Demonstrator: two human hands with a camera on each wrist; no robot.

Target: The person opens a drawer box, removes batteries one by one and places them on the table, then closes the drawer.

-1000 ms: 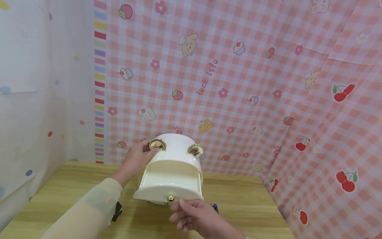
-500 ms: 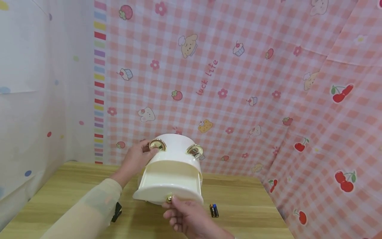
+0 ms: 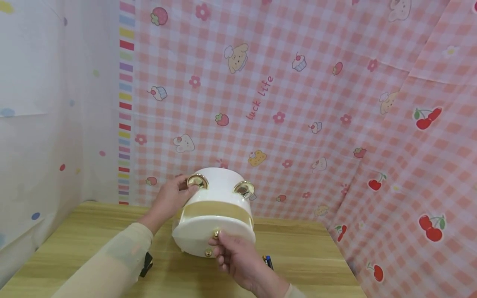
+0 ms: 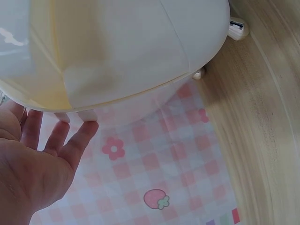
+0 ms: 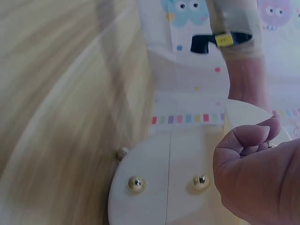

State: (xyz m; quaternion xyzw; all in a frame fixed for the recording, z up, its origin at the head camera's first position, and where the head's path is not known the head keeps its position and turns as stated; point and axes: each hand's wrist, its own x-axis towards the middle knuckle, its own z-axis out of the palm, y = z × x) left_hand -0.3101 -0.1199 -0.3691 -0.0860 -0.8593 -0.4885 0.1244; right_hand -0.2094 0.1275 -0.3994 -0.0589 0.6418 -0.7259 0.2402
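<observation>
A glossy white tabletop drawer box with two gold ring-shaped ears stands on the table. My left hand grips its upper left, thumb at the left gold ear; in the left wrist view, its fingertips touch the box's edge. My right hand pinches the small gold knob of the top drawer, which stands partly pulled out. A lower gold knob shows beneath. In the right wrist view, two lower knobs, one a gold ball, sit on the white fronts.
Right of the box on the wooden table lies a small dark object with blue and orange ends, partly behind my right hand. A pink checked cloth hangs behind and at right. A black strap circles the left sleeve.
My right hand moved onto the drawer's gold knob and took hold of it. The drawer has slid inward, and its opening is narrower. The left hand has stayed in place.
</observation>
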